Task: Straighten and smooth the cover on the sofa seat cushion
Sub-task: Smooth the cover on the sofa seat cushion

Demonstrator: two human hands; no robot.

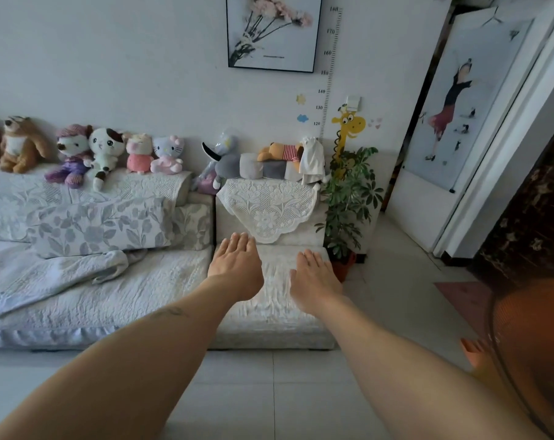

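While both arms are reaching out over the floor, the left hand (236,265) and the right hand (314,277) are lying flat on the cover (275,300) of the small seat cushion at the right end of the sofa (94,300). Both hands are spread wide with straight fingers, palms down, and they are holding nothing. The left hand is sitting a bit farther back, with its fingertips close to the lace cloth (269,204) that is hanging down the backrest. The right hand is resting near the right edge of the cushion. The cover is looking pale and bumpy under them. A row of soft toys (88,154) is sitting along the top of the sofa. A flowery pillow (101,227) and a rumpled blanket (56,274) are lying on the long seat to the left. A green plant (348,198) in a pot is standing just beside the sofa's right end.
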